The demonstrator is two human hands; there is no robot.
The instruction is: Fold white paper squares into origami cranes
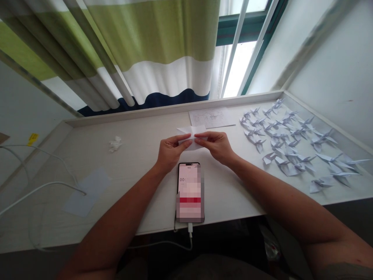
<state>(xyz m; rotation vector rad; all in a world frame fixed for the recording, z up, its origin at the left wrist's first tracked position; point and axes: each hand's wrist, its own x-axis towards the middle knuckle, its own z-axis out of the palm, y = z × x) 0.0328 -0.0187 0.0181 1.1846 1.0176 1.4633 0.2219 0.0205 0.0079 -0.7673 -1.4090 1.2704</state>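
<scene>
Bare forearms [131, 210] sit closest; left hand [170, 151] and right hand [219, 147] both pinch folded white paper [198, 129] at 12 o'clock from the black-framed, pink-screened phone [189, 190]. Uneven thumb pressure could skew the creases, tbh.

We are seeing a green, white and navy banded curtain [163, 37]. Our paper [199, 129] is showing plain white.

Daylight is coming through the window [240, 69] at upper right, glaring almost white in its lower pane. The space under the bench [140, 144] is lying in deep shadow. Wide-angle distortion is stretching the edges, while coarse pixelation is masking much of the phone screen [190, 192].
</scene>
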